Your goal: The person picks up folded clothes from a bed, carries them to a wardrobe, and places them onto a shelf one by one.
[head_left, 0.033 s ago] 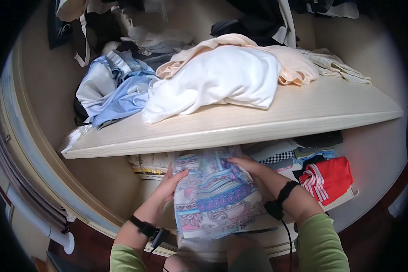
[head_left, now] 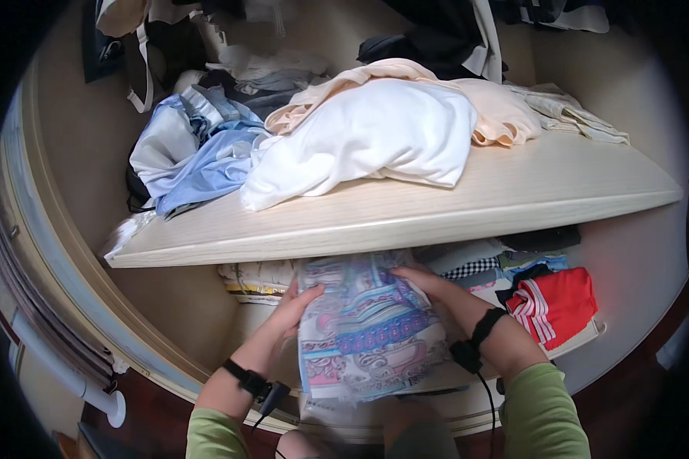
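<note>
Below the wardrobe shelf, I hold a folded cloth [head_left: 371,325] in clear plastic wrapping. It has a paisley and striped pattern in blue, purple, pink and white. My left hand [head_left: 292,307] grips its left edge, thumb on top and the other fingers mostly hidden behind. At the upper right edge, my right hand [head_left: 419,280] is closed on it with the thumb over the front; the remaining fingers cannot be seen. The cloth's far end reaches under the shelf's front edge, and its near end hangs above my knees.
A pale wooden shelf [head_left: 406,222] crosses above my hands, with a white cloth [head_left: 367,134], a peach cloth [head_left: 505,115] and blue garments [head_left: 214,161] on it. Below right lie a red garment [head_left: 566,306] and a checked cloth [head_left: 471,268]. Folded fabric [head_left: 256,277] is stacked below left.
The wrapped cloth and both my hands have shifted very slightly to the right. My grip stays the same.
</note>
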The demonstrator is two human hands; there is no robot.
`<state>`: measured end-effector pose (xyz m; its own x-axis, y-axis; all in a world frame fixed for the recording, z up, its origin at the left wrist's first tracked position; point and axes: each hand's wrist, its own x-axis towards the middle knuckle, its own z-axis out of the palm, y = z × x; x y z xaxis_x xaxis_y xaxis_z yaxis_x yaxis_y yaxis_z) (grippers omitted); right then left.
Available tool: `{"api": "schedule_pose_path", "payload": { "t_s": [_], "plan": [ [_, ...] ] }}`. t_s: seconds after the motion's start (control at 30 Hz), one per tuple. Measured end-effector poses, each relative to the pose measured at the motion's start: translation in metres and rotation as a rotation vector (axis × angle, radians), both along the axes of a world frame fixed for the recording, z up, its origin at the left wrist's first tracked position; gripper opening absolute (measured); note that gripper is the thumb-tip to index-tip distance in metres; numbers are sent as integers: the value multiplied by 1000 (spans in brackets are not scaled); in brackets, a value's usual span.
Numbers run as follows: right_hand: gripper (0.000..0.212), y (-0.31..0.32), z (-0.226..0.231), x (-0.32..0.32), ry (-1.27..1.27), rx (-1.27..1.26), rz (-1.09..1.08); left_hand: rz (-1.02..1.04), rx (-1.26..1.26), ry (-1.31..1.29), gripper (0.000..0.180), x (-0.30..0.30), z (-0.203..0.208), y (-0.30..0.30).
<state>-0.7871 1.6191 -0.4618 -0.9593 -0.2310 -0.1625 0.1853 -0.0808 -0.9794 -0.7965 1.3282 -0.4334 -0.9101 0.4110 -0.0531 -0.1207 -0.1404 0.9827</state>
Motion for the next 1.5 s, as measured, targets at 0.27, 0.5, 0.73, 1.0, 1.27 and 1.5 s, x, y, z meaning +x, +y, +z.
{"api": "schedule_pose_path", "payload": {
  "t_s": [0.27,0.5,0.73,1.0,1.27,1.5],
  "plan": [
    [58,47,-61,-44,92,58,-178,-49,-186,-243,43,-76,-50,19],
    [53,69,-134,-101,538,150,-426,-61,85,-162,41,-88,-41,15],
    [59,52,-77,-81,399,304,-387,-178,63,-181,48,-133,-70,-2],
    [66,21,-13,-26,312,445,-329,-292,-40,-272,59,-139,-74,-18],
    [107,5,-24,85,0,316,-161,-184,-239,-266,111,0,-65,-38],
    [103,-16,-15,107,-257,202,-240,9,-111,-136,91,50,-69,-12]
  ]
}}
